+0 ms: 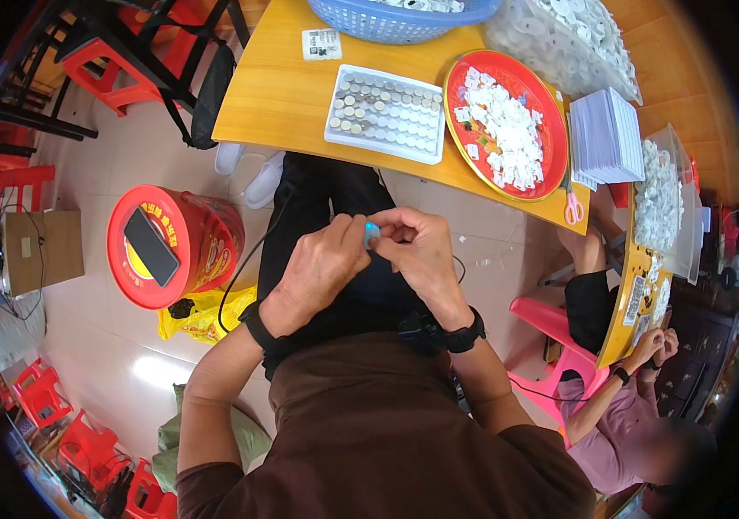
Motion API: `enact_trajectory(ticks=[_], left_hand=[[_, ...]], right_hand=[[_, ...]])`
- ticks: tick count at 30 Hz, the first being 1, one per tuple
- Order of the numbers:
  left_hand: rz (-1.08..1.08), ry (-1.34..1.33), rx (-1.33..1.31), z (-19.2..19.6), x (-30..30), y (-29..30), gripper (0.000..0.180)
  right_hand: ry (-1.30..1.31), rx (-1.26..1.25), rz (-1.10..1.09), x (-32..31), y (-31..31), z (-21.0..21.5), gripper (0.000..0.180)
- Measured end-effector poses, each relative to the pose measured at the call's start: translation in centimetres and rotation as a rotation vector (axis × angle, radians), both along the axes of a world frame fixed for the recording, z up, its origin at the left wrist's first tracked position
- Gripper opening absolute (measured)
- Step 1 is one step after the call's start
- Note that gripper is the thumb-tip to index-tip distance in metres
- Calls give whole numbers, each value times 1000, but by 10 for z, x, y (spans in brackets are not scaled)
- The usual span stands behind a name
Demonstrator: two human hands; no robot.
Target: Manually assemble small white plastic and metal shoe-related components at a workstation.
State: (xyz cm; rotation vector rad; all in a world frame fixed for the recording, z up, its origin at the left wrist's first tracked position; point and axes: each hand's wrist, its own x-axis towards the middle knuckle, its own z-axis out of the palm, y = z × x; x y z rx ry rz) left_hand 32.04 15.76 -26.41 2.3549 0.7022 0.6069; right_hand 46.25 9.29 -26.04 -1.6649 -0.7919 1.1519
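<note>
Above my lap, my left hand point(324, 264) and my right hand point(421, 255) meet, fingertips closed together on a small light-blue piece point(371, 233). Fingers cover most of it, so its kind cannot be made out. Beyond my hands, on the wooden table point(278, 95), lies a white tray point(387, 147) with rows of round silver button cells point(356, 97). To its right is a red plate point(553, 143) with a gold rim, heaped with small white plastic parts point(508, 125).
A blue basket point(369, 24), a clear bag of white discs point(564, 39), stacked white sheets point(607, 138) and pink scissors point(573, 208) share the table. Left stands a red bucket point(205, 233) with a phone point(151, 246) on its lid. A co-worker point(620, 415) sits at right.
</note>
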Motion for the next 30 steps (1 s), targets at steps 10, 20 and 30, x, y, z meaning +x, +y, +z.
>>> enact_trajectory(ticks=[10, 20, 30], left_hand=[[94, -136, -130, -12, 2, 5, 29], [234, -284, -382, -13, -1, 17, 31], [283, -462, -998, -19, 21, 46, 23]], right_hand=[[81, 16, -17, 2, 3, -3, 19], [239, 98, -32, -3, 21, -18, 21], [209, 106, -22, 20, 47, -13, 17]])
